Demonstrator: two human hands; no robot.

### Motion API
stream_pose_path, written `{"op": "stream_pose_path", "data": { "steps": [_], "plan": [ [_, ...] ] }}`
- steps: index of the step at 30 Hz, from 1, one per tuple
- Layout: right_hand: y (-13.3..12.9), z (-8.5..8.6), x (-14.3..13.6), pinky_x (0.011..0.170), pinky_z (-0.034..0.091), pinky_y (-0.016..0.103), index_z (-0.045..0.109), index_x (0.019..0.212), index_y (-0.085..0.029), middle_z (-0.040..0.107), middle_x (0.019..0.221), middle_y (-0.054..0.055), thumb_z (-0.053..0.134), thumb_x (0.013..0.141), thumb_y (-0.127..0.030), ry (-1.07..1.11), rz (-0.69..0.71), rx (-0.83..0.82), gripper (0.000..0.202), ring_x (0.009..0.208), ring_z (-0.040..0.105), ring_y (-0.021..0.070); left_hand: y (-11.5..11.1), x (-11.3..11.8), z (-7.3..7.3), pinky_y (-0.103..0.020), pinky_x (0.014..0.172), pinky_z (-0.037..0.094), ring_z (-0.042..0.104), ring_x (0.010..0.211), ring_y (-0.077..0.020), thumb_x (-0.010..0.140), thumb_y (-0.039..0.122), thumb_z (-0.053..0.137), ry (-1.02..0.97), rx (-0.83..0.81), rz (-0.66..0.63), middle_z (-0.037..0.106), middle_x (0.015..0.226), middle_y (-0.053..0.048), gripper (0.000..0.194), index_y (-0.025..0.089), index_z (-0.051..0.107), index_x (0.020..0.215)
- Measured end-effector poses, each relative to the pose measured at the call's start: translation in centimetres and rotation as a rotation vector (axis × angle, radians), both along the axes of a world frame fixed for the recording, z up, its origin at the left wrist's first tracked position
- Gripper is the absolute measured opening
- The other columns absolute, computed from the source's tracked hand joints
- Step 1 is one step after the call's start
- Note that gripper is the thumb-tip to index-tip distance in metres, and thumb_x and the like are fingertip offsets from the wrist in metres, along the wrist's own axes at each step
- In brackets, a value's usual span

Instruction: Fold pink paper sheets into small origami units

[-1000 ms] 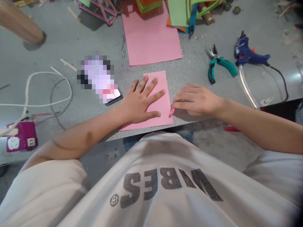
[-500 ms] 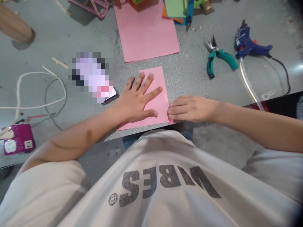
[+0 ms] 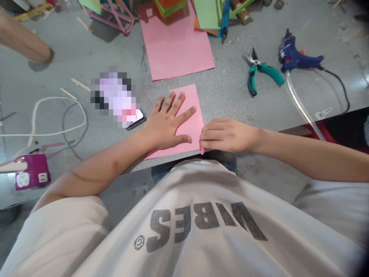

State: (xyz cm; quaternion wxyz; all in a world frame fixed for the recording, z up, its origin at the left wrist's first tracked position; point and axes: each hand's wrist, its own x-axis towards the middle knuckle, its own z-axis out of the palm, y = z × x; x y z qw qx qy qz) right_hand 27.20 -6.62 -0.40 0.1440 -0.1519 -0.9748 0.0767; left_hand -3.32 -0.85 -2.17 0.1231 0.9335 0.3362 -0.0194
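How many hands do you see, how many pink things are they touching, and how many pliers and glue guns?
Hands: 2 (left hand, right hand)
Pink things touched: 2 (paper, small object)
Needle-nose pliers: 1
Glue gun: 1
Total: 6

Right grip (image 3: 229,134) — lower now along paper (image 3: 190,124)

From my remote station I took this for a small craft workshop: across a worn grey worktable (image 3: 233,82) I saw a blue glue gun (image 3: 302,59) and teal-handled pliers (image 3: 271,73) at upper right, pink paper sheets (image 3: 178,54) at top centre, and thin wood strips (image 3: 81,84) at upper left.
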Motion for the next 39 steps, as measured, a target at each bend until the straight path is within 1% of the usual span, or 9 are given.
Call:
{"op": "stream_pose_path", "data": {
  "steps": [3, 7, 9, 12, 15, 19, 23, 30, 39],
  "plan": [
    [-0.3, -0.3, -0.4, 0.099, 0.065, 0.041, 0.077, 0.122, -0.026, 0.082, 0.113, 0.007, 0.049, 0.120, -0.019, 0.014, 0.087, 0.013, 0.029, 0.117, 0.075, 0.0226, 0.0, -0.1, -0.1, -0.076, 0.142, 0.001, 0.001, 0.182, -0.0550, 0.097, 0.098, 0.055, -0.015, -0.004, -0.006, 0.002, 0.199, -0.014, 0.113, 0.038, 0.023, 0.188],
    [-0.5, -0.1, 2.3, 0.101, 0.066, 0.042, 0.077, 0.124, -0.026, 0.083, 0.114, 0.007, 0.050, 0.119, -0.016, 0.049, 0.097, 0.000, 0.029, 0.115, 0.076, 0.0237, 0.1, -0.2, -0.3, -0.076, 0.142, 0.001, 0.002, 0.182, -0.0547, 0.097, 0.099, 0.053, -0.038, 0.001, -0.020, 0.004, 0.199, -0.015, 0.114, 0.038, 0.023, 0.188],
    [-0.5, 0.1, 3.8, 0.097, 0.066, 0.041, 0.077, 0.123, -0.026, 0.083, 0.113, 0.007, 0.049, 0.117, -0.014, 0.067, 0.041, -0.003, 0.030, 0.110, 0.077, 0.0240, 0.2, -0.3, -0.5, -0.076, 0.142, 0.001, 0.002, 0.182, -0.0548, 0.097, 0.100, 0.050, -0.050, 0.005, -0.025, 0.005, 0.198, -0.017, 0.116, 0.035, 0.022, 0.188],
    [-0.5, 0.4, 4.9, 0.087, 0.064, 0.040, 0.077, 0.126, -0.028, 0.083, 0.111, 0.006, 0.050, 0.111, -0.009, 0.101, -0.135, 0.004, 0.036, 0.100, 0.077, 0.0241, 0.2, -0.4, -0.6, -0.074, 0.143, 0.003, 0.005, 0.182, -0.0537, 0.097, 0.102, 0.046, -0.081, 0.017, -0.027, 0.006, 0.197, -0.021, 0.120, 0.029, 0.020, 0.189],
    [-0.7, 0.5, 3.8, 0.081, 0.061, 0.038, 0.079, 0.124, -0.026, 0.082, 0.106, 0.007, 0.056, 0.110, -0.011, 0.156, -0.263, 0.017, 0.031, 0.093, 0.076, 0.0236, 0.0, -0.3, -0.4, -0.070, 0.144, 0.005, 0.006, 0.183, -0.0511, 0.099, 0.100, 0.043, -0.075, 0.030, -0.004, 0.007, 0.196, -0.026, 0.125, 0.017, 0.018, 0.189],
    [-1.0, 0.0, 0.5, 0.077, 0.061, 0.035, 0.081, 0.111, -0.021, 0.080, 0.098, 0.008, 0.062, 0.113, -0.022, 0.193, -0.271, -0.004, 0.019, 0.085, 0.074, 0.0220, -0.3, 0.1, 0.3, -0.068, 0.146, 0.003, 0.006, 0.184, -0.0486, 0.100, 0.098, 0.047, 0.000, 0.019, 0.012, 0.009, 0.194, -0.030, 0.129, 0.007, 0.017, 0.187],
    [-0.7, -0.9, -1.6, 0.071, 0.057, 0.036, 0.080, 0.100, -0.019, 0.077, 0.090, 0.008, 0.062, 0.113, -0.023, 0.172, -0.331, 0.019, 0.022, 0.078, 0.070, 0.0218, -0.5, 0.5, 0.9, -0.069, 0.146, 0.001, 0.004, 0.184, -0.0485, 0.100, 0.094, 0.054, 0.042, 0.007, 0.018, 0.008, 0.194, -0.029, 0.131, 0.005, 0.013, 0.187],
    [1.2, -1.3, -1.5, 0.064, 0.045, 0.035, 0.074, 0.090, -0.020, 0.068, 0.076, 0.004, 0.064, 0.112, -0.029, 0.222, -0.496, -0.063, 0.026, 0.067, 0.058, 0.0191, -0.7, 0.7, 1.4, -0.069, 0.147, -0.001, 0.003, 0.184, -0.0487, 0.102, 0.087, 0.056, 0.063, -0.010, 0.016, 0.005, 0.194, -0.030, 0.129, 0.000, 0.012, 0.186],
    [6.9, -1.0, -2.0, 0.070, 0.047, 0.040, 0.070, 0.082, -0.023, 0.071, 0.079, 0.007, 0.066, 0.104, -0.041, 0.212, -0.710, -0.210, 0.030, 0.072, 0.062, 0.0228, -0.6, 0.9, 1.6, -0.068, 0.147, -0.003, 0.001, 0.184, -0.0468, 0.101, 0.085, 0.059, 0.046, -0.047, 0.029, 0.003, 0.195, -0.027, 0.128, 0.003, 0.011, 0.187]
  ]
}}
